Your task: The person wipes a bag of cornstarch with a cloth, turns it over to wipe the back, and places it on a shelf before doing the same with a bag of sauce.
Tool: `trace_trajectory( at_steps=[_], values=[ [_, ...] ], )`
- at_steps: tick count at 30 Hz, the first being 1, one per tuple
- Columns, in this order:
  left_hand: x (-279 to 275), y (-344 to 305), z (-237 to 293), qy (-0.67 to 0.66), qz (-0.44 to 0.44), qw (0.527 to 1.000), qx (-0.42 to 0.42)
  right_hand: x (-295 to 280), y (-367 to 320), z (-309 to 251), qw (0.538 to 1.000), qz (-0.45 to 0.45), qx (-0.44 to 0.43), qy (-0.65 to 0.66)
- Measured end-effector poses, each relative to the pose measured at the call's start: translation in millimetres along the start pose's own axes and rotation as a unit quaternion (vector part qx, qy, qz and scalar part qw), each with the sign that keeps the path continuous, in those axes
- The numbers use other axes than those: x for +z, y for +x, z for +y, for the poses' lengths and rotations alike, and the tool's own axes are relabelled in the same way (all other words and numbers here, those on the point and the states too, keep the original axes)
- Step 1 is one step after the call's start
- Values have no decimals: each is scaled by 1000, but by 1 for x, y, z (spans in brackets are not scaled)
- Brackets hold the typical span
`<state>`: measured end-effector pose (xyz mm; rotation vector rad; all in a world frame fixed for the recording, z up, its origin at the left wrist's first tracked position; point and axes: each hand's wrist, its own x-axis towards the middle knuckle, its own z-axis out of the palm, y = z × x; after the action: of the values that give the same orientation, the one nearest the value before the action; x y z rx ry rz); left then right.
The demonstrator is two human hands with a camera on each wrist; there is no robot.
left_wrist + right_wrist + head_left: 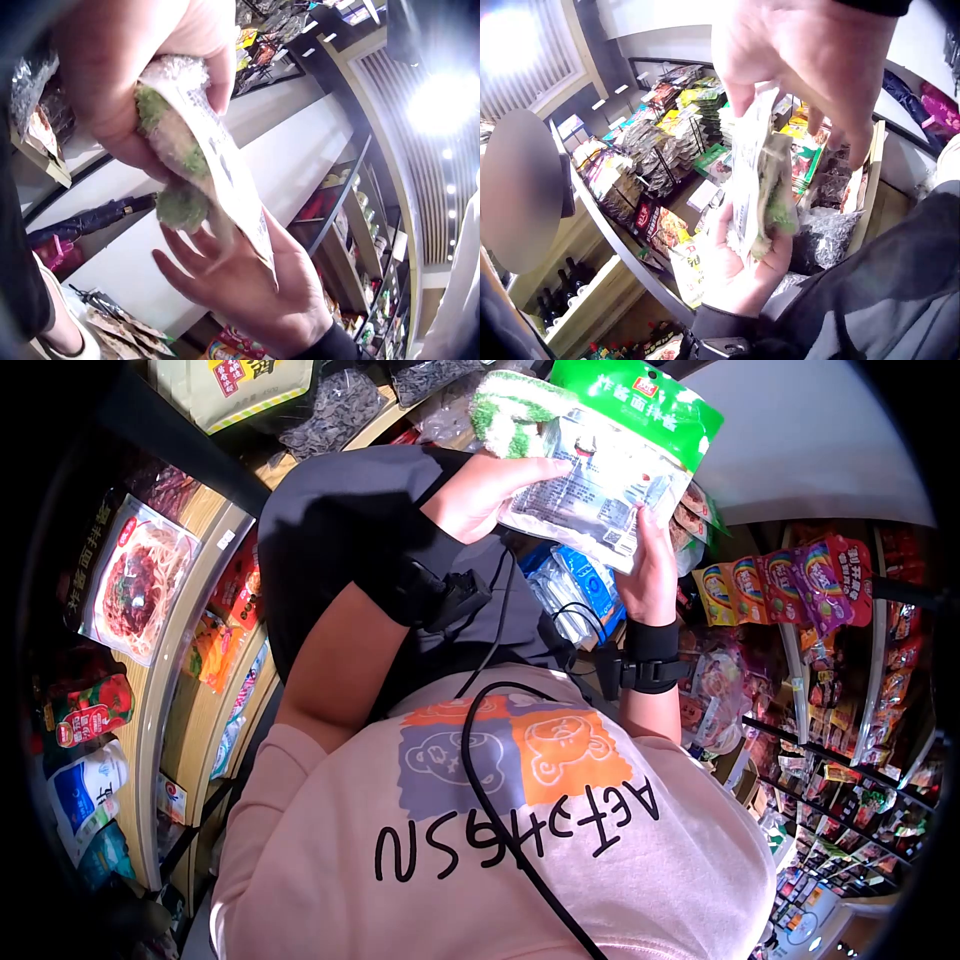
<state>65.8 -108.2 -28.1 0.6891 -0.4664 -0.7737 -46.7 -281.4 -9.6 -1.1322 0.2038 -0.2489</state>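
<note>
Both hands hold up a flat green and white sauce packet (610,480) at the top of the head view, its printed side facing me. My left hand (485,495) grips the left edge, thumb across the front. A fluffy green and white cloth (510,410) sticks out beside that edge. In the left wrist view the cloth (180,150) lies bunched between the left hand and the packet's far side. My right hand (650,565) pinches the lower right edge, thumb on the front. Its other fingers (187,262) spread behind the packet.
Bags of dark dried food (330,410) sit on the shelf at the upper left. Noodle and snack packs line the curved wooden shelf (150,760) at left. Colourful candy bags (790,585) hang at right. A black cable (480,760) runs over the pink shirt.
</note>
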Motion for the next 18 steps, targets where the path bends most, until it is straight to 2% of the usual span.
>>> trace_trajectory(
  at_steps=[1, 4, 7, 10, 12, 14, 15, 16, 18],
  values=[
    [-1, 0, -3, -30, -2, 999, -11, -11, 1, 4, 998, 14, 47, 38],
    [-1, 1, -15, -85, 8, 996, -33, -13, 2, 0, 960, -65, 128, 239],
    [5, 2, -18, -53, 47, 997, -5, -16, 6, 2, 955, -55, 152, 247],
    [-4, 6, -15, 18, 83, 996, -12, -22, 7, 8, 947, -56, 156, 276],
    [-10, 9, -14, -61, 81, 995, -10, -26, 8, 14, 945, -35, 147, 289],
    [-20, 12, -19, -29, 187, 982, 26, -25, 10, 12, 953, -18, 118, 279],
    [-23, 12, -22, 29, 228, 969, 88, -23, 11, 9, 958, -9, 107, 267],
    [-25, 15, -26, 100, 291, 940, 149, -22, 12, 6, 962, -1, 96, 255],
    [-24, 21, -31, 235, 402, 844, 265, -20, 11, 1, 968, 1, 75, 238]
  ],
)
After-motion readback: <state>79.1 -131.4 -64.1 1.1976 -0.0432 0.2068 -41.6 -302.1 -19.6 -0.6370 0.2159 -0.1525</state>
